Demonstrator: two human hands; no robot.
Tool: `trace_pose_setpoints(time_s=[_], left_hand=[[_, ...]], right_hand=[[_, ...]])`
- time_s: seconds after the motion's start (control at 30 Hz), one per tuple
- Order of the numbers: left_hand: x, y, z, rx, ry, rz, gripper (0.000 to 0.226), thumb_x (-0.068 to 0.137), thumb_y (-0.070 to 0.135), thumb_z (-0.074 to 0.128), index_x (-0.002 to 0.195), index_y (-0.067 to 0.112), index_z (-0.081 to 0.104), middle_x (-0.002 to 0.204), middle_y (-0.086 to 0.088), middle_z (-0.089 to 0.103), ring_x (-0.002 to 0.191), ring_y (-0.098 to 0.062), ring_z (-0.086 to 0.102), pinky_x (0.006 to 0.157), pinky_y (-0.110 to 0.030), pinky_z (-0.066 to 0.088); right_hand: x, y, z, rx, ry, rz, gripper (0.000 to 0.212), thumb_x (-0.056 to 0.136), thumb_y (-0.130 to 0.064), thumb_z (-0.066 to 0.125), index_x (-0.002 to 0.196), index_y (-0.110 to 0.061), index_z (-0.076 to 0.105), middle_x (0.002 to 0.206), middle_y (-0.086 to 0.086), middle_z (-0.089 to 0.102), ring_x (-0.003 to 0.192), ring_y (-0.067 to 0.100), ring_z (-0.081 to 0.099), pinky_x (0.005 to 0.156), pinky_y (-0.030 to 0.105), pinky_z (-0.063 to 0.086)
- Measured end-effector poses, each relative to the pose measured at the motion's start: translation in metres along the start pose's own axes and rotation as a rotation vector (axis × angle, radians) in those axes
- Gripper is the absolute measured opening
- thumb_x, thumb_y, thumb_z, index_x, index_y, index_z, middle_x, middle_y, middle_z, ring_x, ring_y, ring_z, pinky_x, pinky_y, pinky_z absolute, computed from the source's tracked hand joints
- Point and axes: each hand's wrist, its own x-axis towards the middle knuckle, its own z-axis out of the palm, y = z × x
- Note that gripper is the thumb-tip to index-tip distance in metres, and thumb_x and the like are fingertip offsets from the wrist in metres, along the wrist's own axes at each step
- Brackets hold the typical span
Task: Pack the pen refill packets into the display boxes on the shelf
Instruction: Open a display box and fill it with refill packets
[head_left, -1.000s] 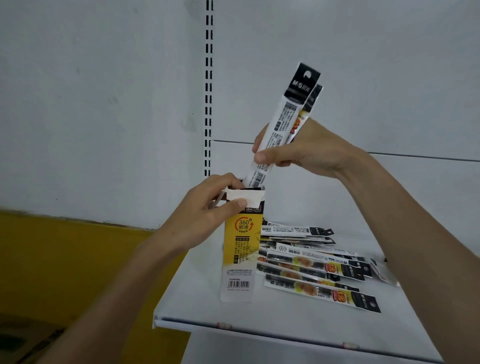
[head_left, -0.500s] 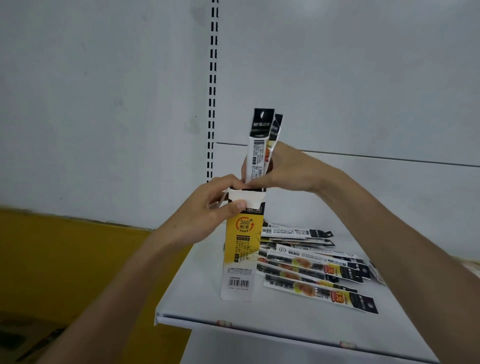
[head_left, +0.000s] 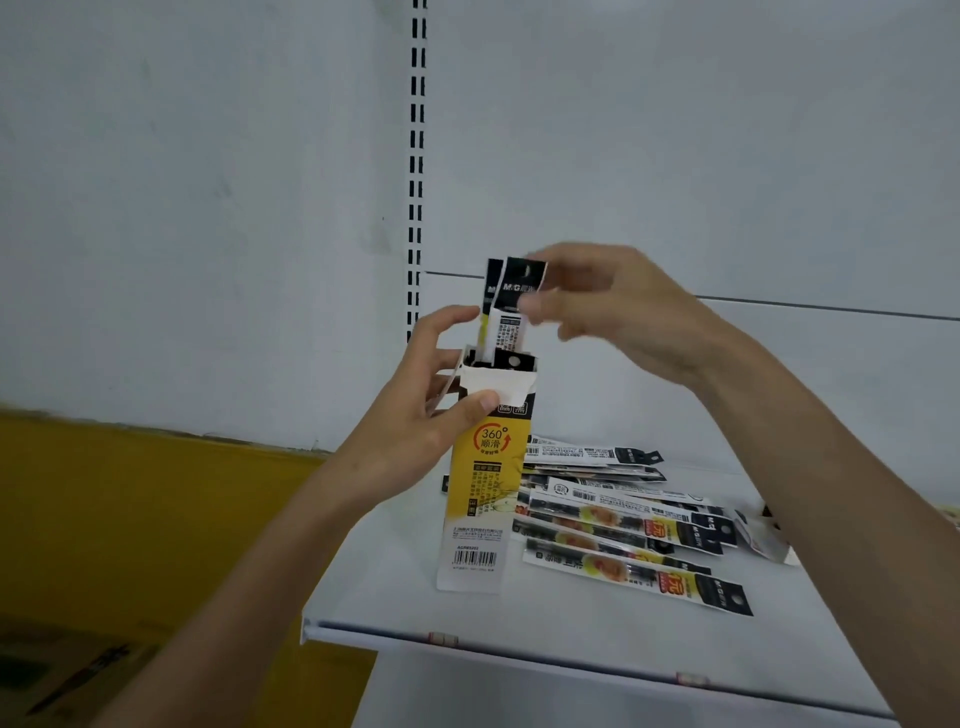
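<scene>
A tall yellow and white display box (head_left: 485, 499) stands upright on the white shelf (head_left: 545, 618). My left hand (head_left: 415, 421) grips its upper part, thumb on the folded-down white flap. Two pen refill packets (head_left: 511, 312) stick out of the box's open top, only their black heads and a little of the white body showing. My right hand (head_left: 623, 317), blurred, pinches the black head of the front packet between thumb and fingers. Another packet's black end shows just inside the opening.
A loose pile of several refill packets (head_left: 623, 525) lies flat on the shelf right of the box. A slotted upright rail (head_left: 415, 156) runs up the white back wall. A yellow panel (head_left: 130, 493) lies lower left, beyond the shelf's edge.
My right hand has pushed the two packets down into the box; they went from tilted high above it to nearly all the way inside. The left hand and box stayed put.
</scene>
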Motion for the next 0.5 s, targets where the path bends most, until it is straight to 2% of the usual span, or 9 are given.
trace_pose_setpoints(time_s=[0.03,0.1,0.2,0.33,0.4,0.5], left_hand=[[0.0,0.0,0.0,-0.002,0.005,-0.003,0.049,0.074,0.037,0.055,0.111,0.057,0.028,0.125,0.002,0.051,0.108,-0.011,0.056,0.087,-0.022,0.048],[-0.001,-0.002,0.0,-0.007,0.004,0.0,0.05,0.073,0.039,0.054,0.111,0.057,0.027,0.124,0.002,0.052,0.106,-0.008,0.057,0.084,-0.017,0.048],[0.0,-0.005,0.0,-0.013,0.013,0.001,0.051,0.075,0.038,0.056,0.112,0.057,0.027,0.125,-0.001,0.052,0.108,-0.011,0.056,0.081,-0.014,0.049],[0.002,-0.009,0.001,-0.04,0.026,0.001,0.049,0.084,0.024,0.056,0.113,0.053,0.03,0.123,-0.005,0.052,0.103,-0.009,0.058,0.067,-0.007,0.048],[0.001,-0.009,0.0,-0.042,0.031,0.0,0.048,0.083,0.026,0.056,0.113,0.053,0.03,0.121,-0.006,0.053,0.099,-0.008,0.06,0.065,-0.008,0.048],[0.001,-0.01,-0.002,-0.028,0.033,0.008,0.047,0.08,0.034,0.055,0.113,0.055,0.03,0.118,-0.003,0.055,0.097,-0.007,0.061,0.066,-0.009,0.048]], right_hand=[[0.001,0.0,-0.001,0.046,0.075,-0.023,0.017,0.076,-0.014,0.072,0.091,-0.018,0.067,0.08,-0.007,0.068,0.073,0.005,0.06,0.062,0.017,0.043],[0.003,0.003,0.005,-0.092,0.112,-0.018,0.011,0.077,-0.007,0.071,0.082,-0.015,0.068,0.072,-0.003,0.067,0.067,0.005,0.059,0.062,0.017,0.042],[0.003,0.009,0.019,-0.345,-0.041,0.037,0.008,0.08,-0.008,0.066,0.08,-0.014,0.071,0.069,-0.005,0.068,0.065,0.0,0.059,0.062,0.011,0.042],[0.002,0.004,0.015,-0.242,0.014,0.036,0.008,0.082,-0.015,0.066,0.087,-0.019,0.072,0.074,-0.005,0.071,0.067,0.002,0.062,0.066,0.013,0.046],[0.0,0.003,0.02,-0.205,0.008,0.024,0.009,0.085,-0.018,0.064,0.087,-0.018,0.072,0.067,-0.002,0.069,0.052,0.006,0.051,0.053,0.014,0.042],[0.0,0.005,0.03,-0.238,-0.091,0.065,0.014,0.088,-0.02,0.061,0.086,-0.014,0.074,0.063,0.016,0.061,0.043,0.013,0.034,0.041,0.018,0.028]])
